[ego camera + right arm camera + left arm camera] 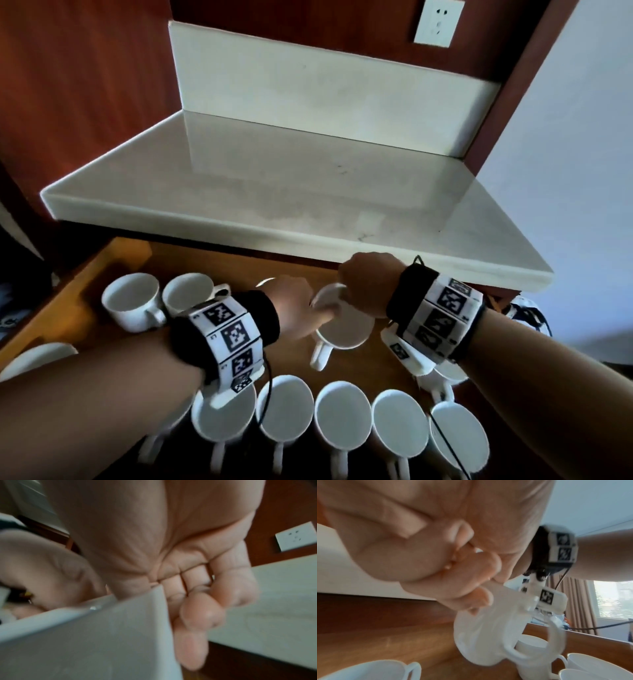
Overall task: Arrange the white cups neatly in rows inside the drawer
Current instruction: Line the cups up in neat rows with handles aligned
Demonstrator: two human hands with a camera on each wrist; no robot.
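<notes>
An open wooden drawer [118, 260] holds several white cups. Over its middle, both hands hold one white cup [346, 330] by the rim, its handle pointing toward me. My left hand [318, 313] pinches the rim's left side, with a finger inside the cup. My right hand [344, 291] pinches the far side of the rim. In the left wrist view the curled fingers [481, 596] sit on the blurred cup [481, 635]. In the right wrist view the thumb is inside the cup wall [85, 642] and the fingers [200, 612] are outside.
A row of upright cups [342, 414] lines the drawer's front, handles toward me. Two cups [132, 298] stand at the back left, one [37, 356] at the left edge, another [450, 375] under my right wrist. A white counter [308, 192] overhangs the drawer's back.
</notes>
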